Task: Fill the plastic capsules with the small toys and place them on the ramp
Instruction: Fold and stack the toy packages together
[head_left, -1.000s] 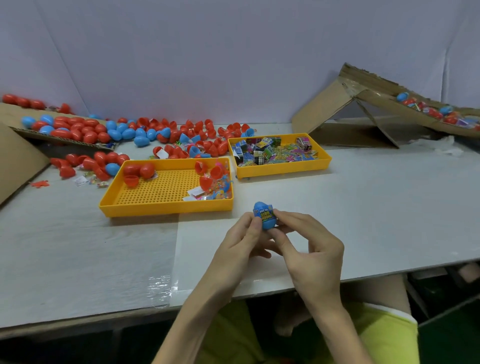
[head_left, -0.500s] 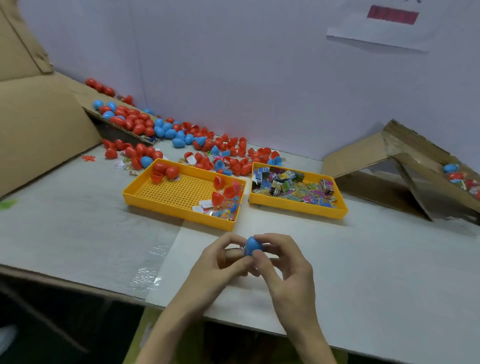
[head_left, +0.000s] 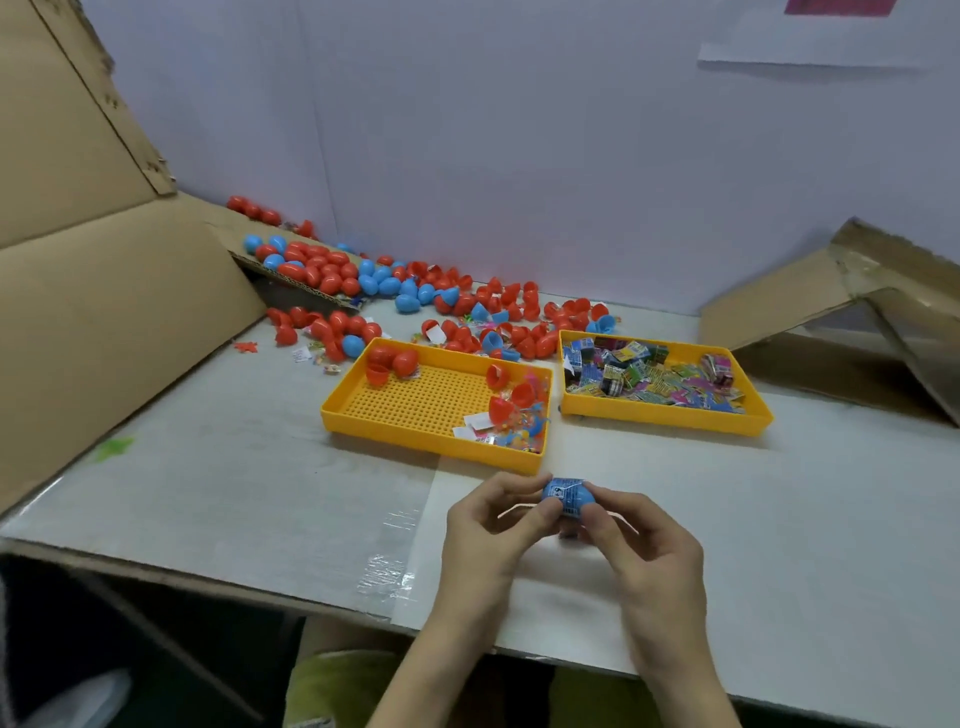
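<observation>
Fingers (head_left: 517, 482) of the left hand (head_left: 483, 540) pinch a blue capsule (head_left: 584, 498) from one side; the right hand (head_left: 654, 561) pinches it from the other, above the table (head_left: 805, 519) near its front edge. A printed wrapper (head_left: 562, 492) appears to protrude. Risks: the wrapper is trapped in the seam and the halves do not snap shut; the capsule squirts free and rolls off.

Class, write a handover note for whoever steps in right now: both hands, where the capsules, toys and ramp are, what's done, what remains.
Hands: left hand and right hand both pinch one labelled blue capsule above the table.
Loose capsules lie by the wall; toys in the perforated tray and packet tray; ramp far right.
Done: one capsule in hand, closure unclear.
Left: set it on the ramp, fill the rest.
</observation>
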